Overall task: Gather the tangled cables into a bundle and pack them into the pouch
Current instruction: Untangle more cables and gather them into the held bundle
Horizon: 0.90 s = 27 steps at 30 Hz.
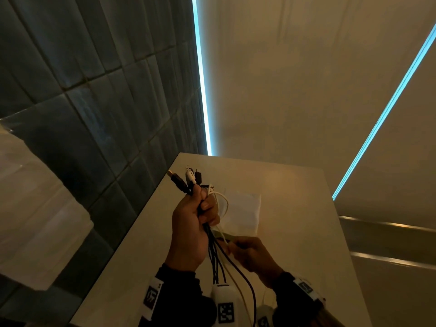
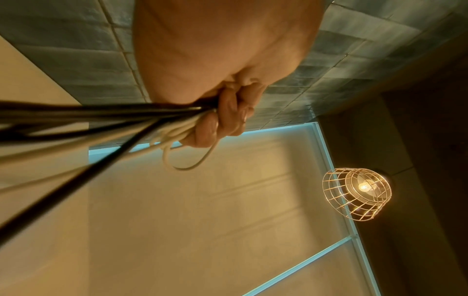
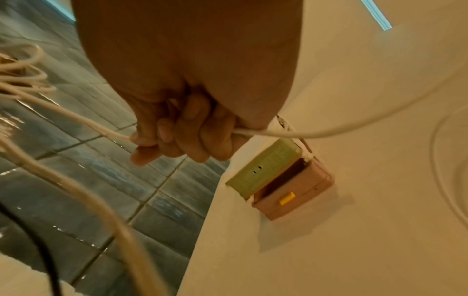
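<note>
My left hand (image 1: 198,208) (image 2: 222,120) grips a bundle of black and white cables (image 1: 188,182), held upright above the table, plug ends sticking out above the fist. Loose lengths (image 1: 219,263) hang from the fist towards my wrists. A white loop (image 2: 187,160) droops beside the fingers. My right hand (image 1: 240,250) (image 3: 182,138) is curled round one white cable (image 3: 303,133) just below and right of the left fist. The white pouch (image 1: 243,211) lies flat on the table behind both hands, partly hidden by them.
The pale table (image 1: 295,208) runs along a dark tiled wall (image 1: 94,102) on the left. A green and pink wall box (image 3: 278,180) shows in the right wrist view. A caged lamp (image 2: 357,190) hangs overhead.
</note>
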Tool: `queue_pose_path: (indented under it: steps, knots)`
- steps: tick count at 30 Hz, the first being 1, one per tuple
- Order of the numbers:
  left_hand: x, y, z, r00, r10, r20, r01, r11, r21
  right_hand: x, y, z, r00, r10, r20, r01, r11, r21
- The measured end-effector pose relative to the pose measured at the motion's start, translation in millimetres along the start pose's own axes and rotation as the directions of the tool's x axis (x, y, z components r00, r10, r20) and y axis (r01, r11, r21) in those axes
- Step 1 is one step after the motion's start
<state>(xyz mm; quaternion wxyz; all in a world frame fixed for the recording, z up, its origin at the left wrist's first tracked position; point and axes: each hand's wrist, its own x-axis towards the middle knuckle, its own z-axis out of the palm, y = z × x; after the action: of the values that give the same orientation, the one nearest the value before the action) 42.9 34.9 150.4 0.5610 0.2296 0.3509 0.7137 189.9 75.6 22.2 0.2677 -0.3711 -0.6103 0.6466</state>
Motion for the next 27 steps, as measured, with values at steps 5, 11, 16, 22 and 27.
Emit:
queue_pose_path:
  steps: [5,11,16,22,27]
  knots:
    - [-1,6,-5,0.999,0.037,-0.026,-0.036,0.999,0.034,5,24,2,0.999,0.039,-0.027,-0.041,0.997,-0.071]
    - [-1,2,-10,0.992,0.049,-0.118,-0.041,0.996,0.074,31,45,-11,0.977,0.121,-0.176,-0.175,0.926,-0.334]
    - [4,1,-10,0.974,0.031,-0.223,0.001,0.99,0.144,41,-28,-18,0.949,-0.064,-0.31,0.03,0.993,-0.115]
    - [6,-2,4,0.969,-0.038,-0.245,0.08,0.983,0.163,4,-130,2,0.922,-0.381,-0.063,0.385,0.918,0.093]
    - [3,11,12,0.994,-0.082,-0.074,0.077,0.995,-0.061,-9,-123,5,0.941,-0.318,0.117,0.299,0.942,0.151]
